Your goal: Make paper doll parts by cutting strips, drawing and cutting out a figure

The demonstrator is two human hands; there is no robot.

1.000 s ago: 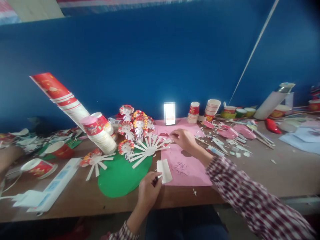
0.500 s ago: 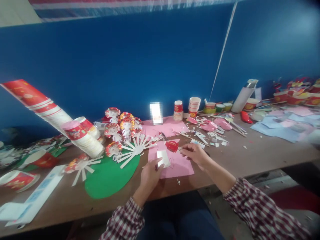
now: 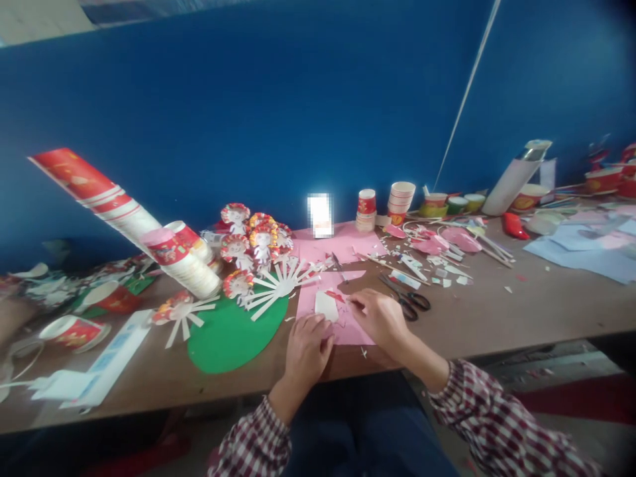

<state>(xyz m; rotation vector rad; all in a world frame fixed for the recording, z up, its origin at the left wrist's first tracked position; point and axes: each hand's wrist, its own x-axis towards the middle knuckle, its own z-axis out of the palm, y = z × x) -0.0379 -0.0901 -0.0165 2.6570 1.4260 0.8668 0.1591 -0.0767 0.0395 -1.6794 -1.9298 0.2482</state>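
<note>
Resting at the near edge of the wooden table (image 3: pixel 497 324), both hands work over one pink paper sheet (image 3: pixel 322 318). The left hand (image 3: pixel 307 348) lies fingers-curled on the sheet and touches the lower edge of one small white paper piece (image 3: pixel 326 305); whether it pinches the piece cannot be told. The right hand (image 3: pixel 378 317), just beside the left, has its fingertips closed together at one small red scrap (image 3: pixel 338 297) beside the white piece (the grip itself is too small to resolve). One pair of black-handled scissors (image 3: pixel 408 302) lies just right of the right hand, apart from it. Left of the left hand sits one green paper oval (image 3: pixel 231 334), carrying one white fan of cut strips (image 3: pixel 278 288); a second, smaller strip fan (image 3: pixel 181 313) lies further left. Beyond the hands stand about five paper-cup flower figures (image 3: pixel 251 242). One long leaning stack of red paper cups (image 3: pixel 124 212) rises at far left. Beyond the right hand stand two short cup stacks (image 3: pixel 385 202).
</note>
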